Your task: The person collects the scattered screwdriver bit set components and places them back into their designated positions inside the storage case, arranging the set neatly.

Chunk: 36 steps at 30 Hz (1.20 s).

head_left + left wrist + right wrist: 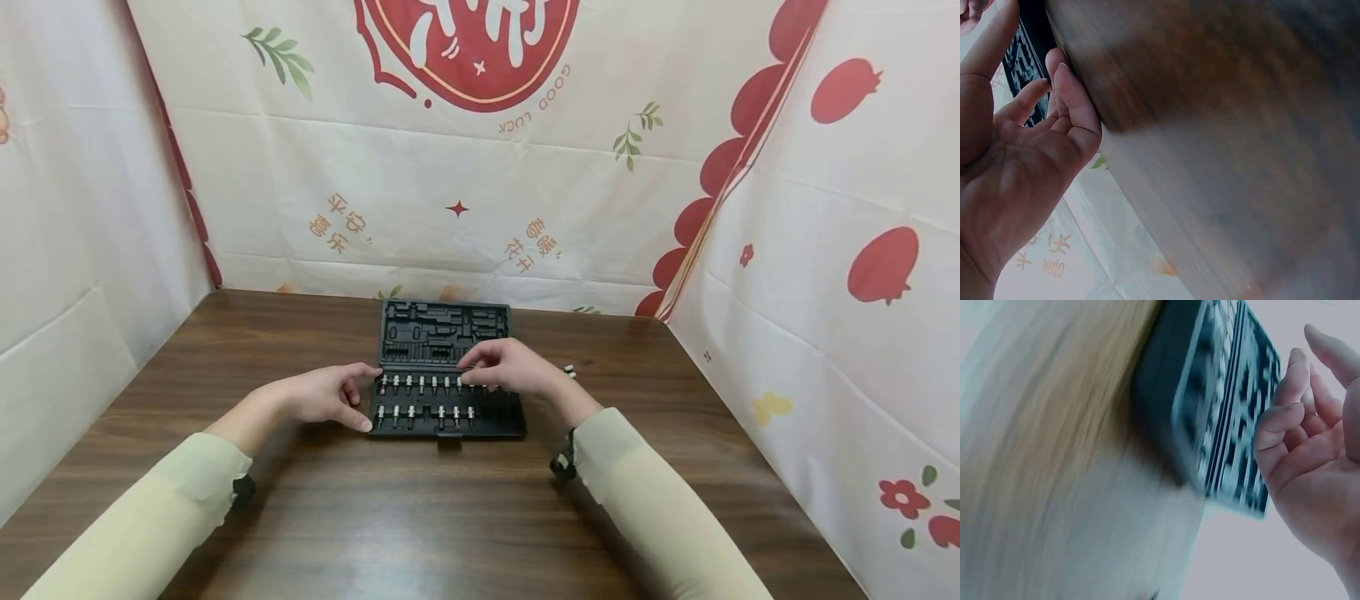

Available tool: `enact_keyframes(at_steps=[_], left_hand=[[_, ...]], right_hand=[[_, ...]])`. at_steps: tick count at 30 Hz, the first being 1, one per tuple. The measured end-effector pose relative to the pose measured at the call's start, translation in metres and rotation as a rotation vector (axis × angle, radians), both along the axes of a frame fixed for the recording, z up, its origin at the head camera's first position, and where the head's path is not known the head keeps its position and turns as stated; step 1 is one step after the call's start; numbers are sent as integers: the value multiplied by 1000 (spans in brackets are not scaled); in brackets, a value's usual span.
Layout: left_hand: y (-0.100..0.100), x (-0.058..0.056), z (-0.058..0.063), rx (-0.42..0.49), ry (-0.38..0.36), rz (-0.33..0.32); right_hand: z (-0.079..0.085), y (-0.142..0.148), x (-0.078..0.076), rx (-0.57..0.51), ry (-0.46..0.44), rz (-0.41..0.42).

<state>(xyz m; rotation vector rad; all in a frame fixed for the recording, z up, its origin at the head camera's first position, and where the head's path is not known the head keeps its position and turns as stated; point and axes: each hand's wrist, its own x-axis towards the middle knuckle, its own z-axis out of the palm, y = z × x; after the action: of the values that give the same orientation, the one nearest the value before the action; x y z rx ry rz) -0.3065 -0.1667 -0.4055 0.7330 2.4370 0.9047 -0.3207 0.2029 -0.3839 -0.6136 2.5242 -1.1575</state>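
Observation:
A black plastic case [450,425] lies unfolded on the table, its moulded lid [446,332] leaning back. Silver bit sockets [408,383] fill a back row, partly covered by my right hand; a front row of bit sockets [456,417] has gaps. My left hand [318,393] touches the case's left edge, thumb at the front corner and index finger near the hinge. Over the back row hovers my right hand [513,367]. In the right wrist view, the right hand's fingers [1285,425] bend loosely, thumb apart, with nothing visible between them.
Small silver pieces [570,371] lie on the brown wooden table [360,517] just right of the case, partly behind my right wrist. A printed white cloth [450,167] hangs behind the table and along both sides.

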Motion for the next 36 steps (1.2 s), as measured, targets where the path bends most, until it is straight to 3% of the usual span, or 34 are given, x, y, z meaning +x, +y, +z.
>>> enact_keyframes(at_steps=[13,20,27,36], left_hand=[[1,2,1,-12,1,14],[2,3,2,-11,-1,20],[1,4,3,-21,11,29],[0,2,0,-38,11,34]], right_hand=[[-9,116,2,13,16,-278],[-14,161,2,49,47,-358],[-21,175,-5,164,90,-414],[-28,168,-13,264,83,-497]])
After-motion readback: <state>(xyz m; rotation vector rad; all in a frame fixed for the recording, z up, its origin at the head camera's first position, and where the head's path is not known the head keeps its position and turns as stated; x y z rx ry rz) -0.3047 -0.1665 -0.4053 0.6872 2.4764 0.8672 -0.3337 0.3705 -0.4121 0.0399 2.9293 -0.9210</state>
